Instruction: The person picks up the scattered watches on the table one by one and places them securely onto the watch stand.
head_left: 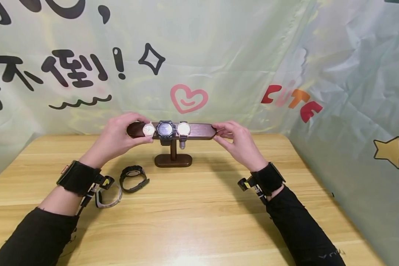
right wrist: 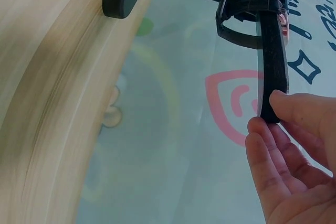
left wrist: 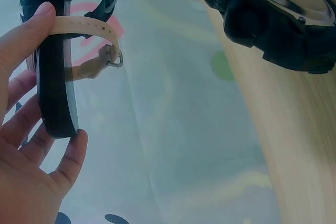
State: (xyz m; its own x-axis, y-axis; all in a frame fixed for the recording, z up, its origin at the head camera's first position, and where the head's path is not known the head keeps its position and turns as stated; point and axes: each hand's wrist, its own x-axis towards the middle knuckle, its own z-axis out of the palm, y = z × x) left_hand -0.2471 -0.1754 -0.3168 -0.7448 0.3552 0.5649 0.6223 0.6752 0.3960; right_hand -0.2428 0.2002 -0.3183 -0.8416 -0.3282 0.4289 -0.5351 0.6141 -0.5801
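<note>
A dark brown wooden watch stand (head_left: 203, 131) stands on the table, its bar level above an oval base. Three watches sit on the bar: a pale one (head_left: 149, 129) at left, a chunky black one (head_left: 165, 129), and one with a light round face (head_left: 183, 129). My left hand (head_left: 114, 136) grips the bar's left end between thumb and fingers. In the left wrist view, its thumb touches the pale strap (left wrist: 84, 24), whose buckle hangs below the bar. At the bar's right end, my right hand (head_left: 236, 143) pinches the tip between thumb and fingers.
Near my left wrist, a black watch (head_left: 133, 179) and a pale-strapped watch (head_left: 109, 202) rest on the wooden table (head_left: 199, 221). A printed cloth (head_left: 239, 55) hangs behind the table and along its right side.
</note>
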